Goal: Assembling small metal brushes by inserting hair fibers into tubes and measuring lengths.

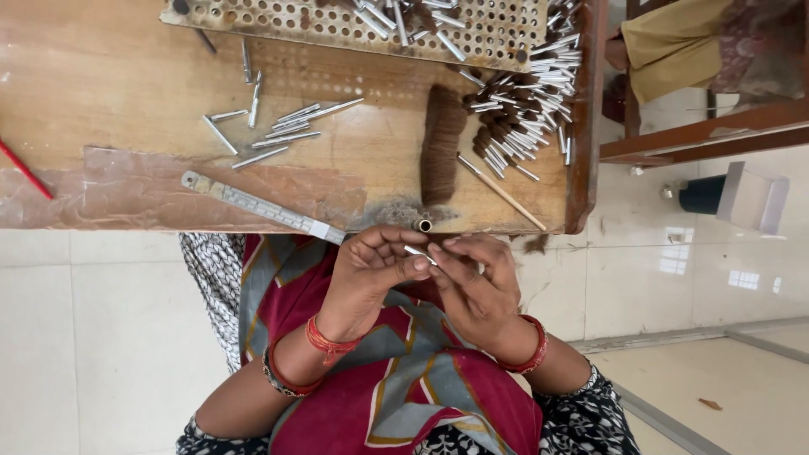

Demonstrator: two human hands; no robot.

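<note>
Fig.: a small metal tube [419, 252] was gripped betw. fingertips of L hand [371, 265] and R hand [476, 282], both closed on it, just off the wooden table [126, 84] edge. Beyond the fingers, a brown hair bundle [440, 143] and a brass ferrule [424, 225] were seen; a steel ruler [261, 206] lay to the L, brush tips w/ metal ferrules [522, 109] were piled beyond the R fingers
</note>
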